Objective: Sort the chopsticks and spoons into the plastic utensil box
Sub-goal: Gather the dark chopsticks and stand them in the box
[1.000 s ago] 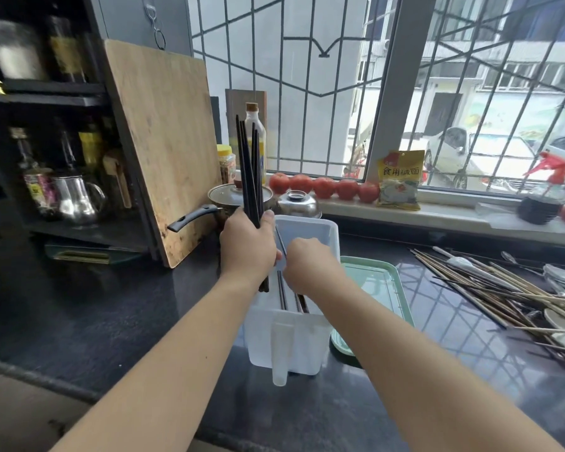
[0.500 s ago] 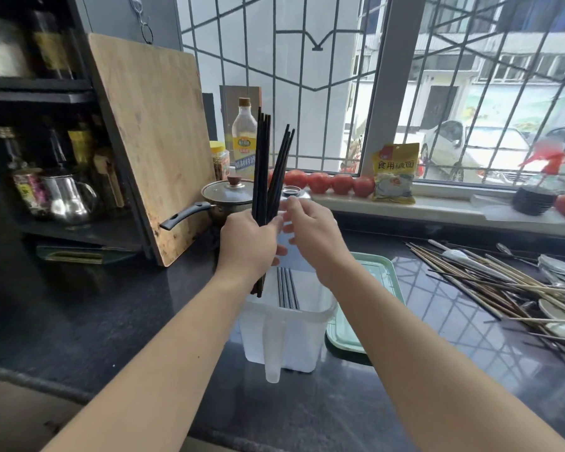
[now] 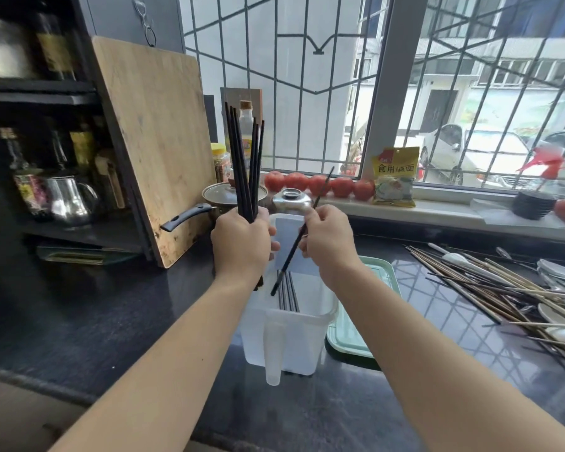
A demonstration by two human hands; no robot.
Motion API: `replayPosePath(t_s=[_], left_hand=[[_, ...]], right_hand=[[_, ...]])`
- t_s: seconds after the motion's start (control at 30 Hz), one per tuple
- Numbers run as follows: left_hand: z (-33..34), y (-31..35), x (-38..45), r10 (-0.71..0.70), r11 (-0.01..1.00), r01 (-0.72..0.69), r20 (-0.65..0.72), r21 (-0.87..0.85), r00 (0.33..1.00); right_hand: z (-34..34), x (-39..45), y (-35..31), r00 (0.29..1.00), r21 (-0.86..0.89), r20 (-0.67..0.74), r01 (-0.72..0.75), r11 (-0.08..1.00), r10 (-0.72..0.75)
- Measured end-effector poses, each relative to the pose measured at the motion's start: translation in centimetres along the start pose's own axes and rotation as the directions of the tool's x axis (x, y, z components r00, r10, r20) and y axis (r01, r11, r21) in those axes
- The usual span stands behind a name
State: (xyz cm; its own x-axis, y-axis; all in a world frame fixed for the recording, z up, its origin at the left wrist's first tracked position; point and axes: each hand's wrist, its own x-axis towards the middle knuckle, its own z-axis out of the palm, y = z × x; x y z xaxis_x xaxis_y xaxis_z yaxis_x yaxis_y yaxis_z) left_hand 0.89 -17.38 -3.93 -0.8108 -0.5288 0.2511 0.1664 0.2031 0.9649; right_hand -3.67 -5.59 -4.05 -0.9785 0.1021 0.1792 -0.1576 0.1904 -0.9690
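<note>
Left hand (image 3: 242,244): gripped a bundle of long black chopsticks (image 3: 246,164), held upright, tips fanning slightly above the fist.
Right hand (image 3: 327,238): pinched a single black chopstick (image 3: 302,231), tilted, its lower end pointing down over the box.
Box: a translucent white plastic utensil box (image 3: 294,334) stood on the tabletop directly beneath both hands, with several dark chopsticks (image 3: 287,293) already lying in it.
Lid: a pale green plastic lid (image 3: 356,334) lay just right of the box, under the right forearm.
Unsorted pile: wooden chopsticks and metal and white spoons (image 3: 503,288) lay heaped well to the right of the right hand.
Tabletop (image 3: 95,305): dark and glossy.
Behind the left hand: a wooden cutting board (image 3: 154,141) leaned upright.
</note>
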Motion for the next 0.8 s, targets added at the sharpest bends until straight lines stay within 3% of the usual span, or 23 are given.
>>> replayPosePath(t_s=[0.07, 0.13, 0.23, 0.33, 0.43, 0.53, 0.67, 0.8], left_hand=[[0.0, -0.2, 0.2, 0.014, 0.999, -0.013, -0.011, 0.041, 1.000], [0.0, -0.4, 0.3, 0.019, 0.997, -0.018, -0.007, 0.069, 1.000], [0.1, -0.7, 0.6, 0.011, 0.999, -0.010, -0.014, 0.043, 1.000], [0.2, -0.8, 0.7, 0.014, 0.999, -0.013, -0.016, 0.050, 1.000], [0.2, -0.9, 0.7, 0.026, 0.997, -0.025, -0.010, 0.068, 1.000], [0.1, -0.8, 0.6, 0.044, 0.994, -0.044, 0.006, 0.096, 0.999], [0.0, -0.2, 0.1, 0.072, 0.990, -0.078, 0.058, 0.114, 0.996], [0.1, 0.0, -0.1, 0.074, 0.990, -0.088, 0.119, 0.113, 0.990]], right_hand=[[0.8, -0.1, 0.1, 0.992, -0.377, 0.111, 0.100, 0.921, -0.063], [1.4, -0.8, 0.0, 0.966, -0.672, 0.259, 0.182, 0.718, -0.002], [1.7, -1.5, -0.2, 0.941, -0.838, 0.324, 0.236, 0.492, 0.101], [1.7, -1.7, -0.3, 0.942, -0.872, 0.312, 0.233, 0.430, 0.124], [1.8, -1.7, -0.3, 0.954, -0.847, 0.281, 0.194, 0.495, 0.107], [1.3, -1.4, -0.3, 0.974, -0.728, 0.228, 0.167, 0.664, 0.005], [1.0, -1.0, -0.4, 0.993, -0.420, 0.102, 0.097, 0.902, -0.059], [0.9, -1.1, -0.9, 0.997, -0.154, 0.062, 0.061, 0.986, -0.052]])
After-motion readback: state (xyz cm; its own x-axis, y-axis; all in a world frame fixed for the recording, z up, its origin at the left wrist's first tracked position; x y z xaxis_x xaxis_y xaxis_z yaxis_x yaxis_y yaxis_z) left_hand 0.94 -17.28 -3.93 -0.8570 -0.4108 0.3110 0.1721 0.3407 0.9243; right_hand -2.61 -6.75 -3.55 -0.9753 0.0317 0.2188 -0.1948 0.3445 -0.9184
